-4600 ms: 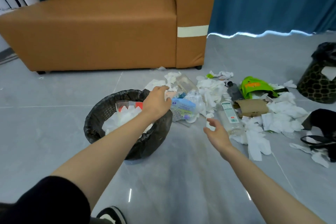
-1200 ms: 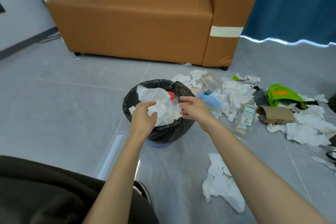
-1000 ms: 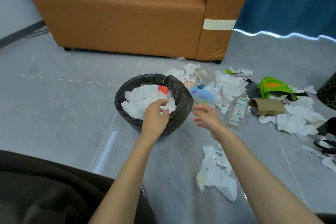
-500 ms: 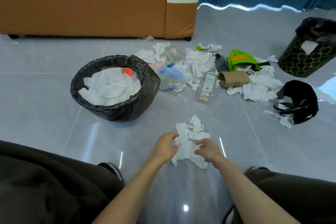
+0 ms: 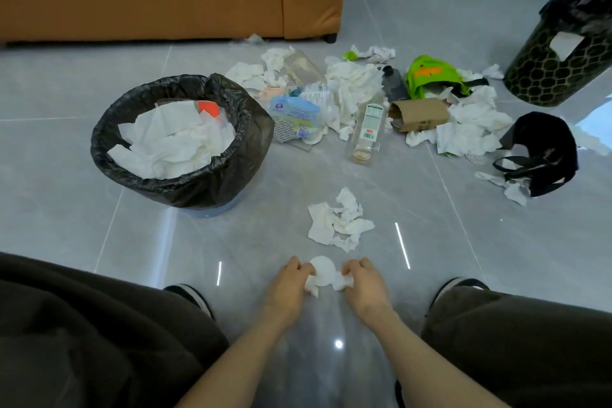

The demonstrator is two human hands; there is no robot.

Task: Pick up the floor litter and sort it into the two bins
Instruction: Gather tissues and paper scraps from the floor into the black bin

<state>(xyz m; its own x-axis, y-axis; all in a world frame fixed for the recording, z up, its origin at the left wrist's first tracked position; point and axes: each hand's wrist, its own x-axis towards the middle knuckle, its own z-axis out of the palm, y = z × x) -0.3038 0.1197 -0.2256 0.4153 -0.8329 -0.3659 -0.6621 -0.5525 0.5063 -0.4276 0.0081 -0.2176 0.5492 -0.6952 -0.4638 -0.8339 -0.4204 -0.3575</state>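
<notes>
Holding the white tissue wad point(image 5: 323, 276) low at the floor, just in front of the knees, between the left hand point(image 5: 287, 288) and the right hand point(image 5: 364, 285), with the fingers of both curled round its two ends. First press the wad together into one tight ball, to avoid dropping loose corners on the way. Then gather also the small tissue heap point(image 5: 337, 220) lying just beyond, if possible in the same grasp. Carry to the black-lined bin point(image 5: 212, 182) at the left, already nearly full of paper. Push down gently there, not to spill over the rim. Probably better to leave the bottle point(image 5: 367, 129), the cardboard piece point(image 5: 420, 114) and the green bag point(image 5: 430, 76) for the patterned bin point(image 5: 546, 76) at far right.
</notes>
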